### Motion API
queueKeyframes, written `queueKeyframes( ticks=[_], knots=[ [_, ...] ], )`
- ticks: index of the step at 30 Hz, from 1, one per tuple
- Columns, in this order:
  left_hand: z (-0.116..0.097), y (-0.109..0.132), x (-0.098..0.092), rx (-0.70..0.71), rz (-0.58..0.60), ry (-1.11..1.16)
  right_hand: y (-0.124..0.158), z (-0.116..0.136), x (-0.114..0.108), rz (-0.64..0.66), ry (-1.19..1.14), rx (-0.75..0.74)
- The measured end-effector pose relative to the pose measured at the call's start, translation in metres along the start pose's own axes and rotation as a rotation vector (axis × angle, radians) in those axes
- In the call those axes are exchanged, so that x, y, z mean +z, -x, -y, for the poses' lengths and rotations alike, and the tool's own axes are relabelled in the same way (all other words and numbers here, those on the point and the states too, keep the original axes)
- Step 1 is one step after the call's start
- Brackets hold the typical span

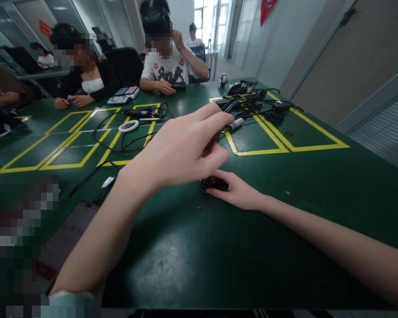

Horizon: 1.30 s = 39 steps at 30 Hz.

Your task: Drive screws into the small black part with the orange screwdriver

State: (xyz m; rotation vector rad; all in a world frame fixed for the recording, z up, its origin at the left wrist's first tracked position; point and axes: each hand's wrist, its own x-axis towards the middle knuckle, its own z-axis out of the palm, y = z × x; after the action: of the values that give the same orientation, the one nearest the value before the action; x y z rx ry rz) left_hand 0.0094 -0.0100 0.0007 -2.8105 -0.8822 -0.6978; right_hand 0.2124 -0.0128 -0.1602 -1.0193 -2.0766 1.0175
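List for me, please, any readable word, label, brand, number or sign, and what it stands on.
None can be read.
Red banner, upper right: marks too blurred.
Red sign, upper left: too small and blurred.
Distant person's white shirt: marks too small.
Dark flat object, lower left: faint marks too blurred.

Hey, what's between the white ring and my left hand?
In the head view, yellow tape and black cable show between the white ring and your left hand.
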Motion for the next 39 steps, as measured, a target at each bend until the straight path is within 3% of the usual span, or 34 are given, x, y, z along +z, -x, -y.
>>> queueKeyframes(
  ticks=[4, 11, 22, 31, 39],
  knots=[
    [0.001, 0.000, -0.001, 0.042, 0.018, -0.026, 0.000, 0.001, 0.000, 0.000, 0.003, 0.010],
    [0.014, -0.003, 0.010, 0.061, -0.093, -0.155, -0.001, -0.003, 0.003, -0.025, 0.019, -0.004],
    [0.003, 0.000, -0.006, 0.049, 0.035, 0.050, -0.001, 0.002, 0.001, -0.012, 0.000, -0.005],
    [0.005, 0.001, -0.001, 0.019, -0.009, -0.143, 0.001, -0.002, 0.004, -0.034, 0.006, -0.003],
    [0.003, 0.003, -0.005, 0.049, 0.060, 0.093, 0.000, -0.002, 0.004, -0.020, -0.012, 0.000]
  ],
)
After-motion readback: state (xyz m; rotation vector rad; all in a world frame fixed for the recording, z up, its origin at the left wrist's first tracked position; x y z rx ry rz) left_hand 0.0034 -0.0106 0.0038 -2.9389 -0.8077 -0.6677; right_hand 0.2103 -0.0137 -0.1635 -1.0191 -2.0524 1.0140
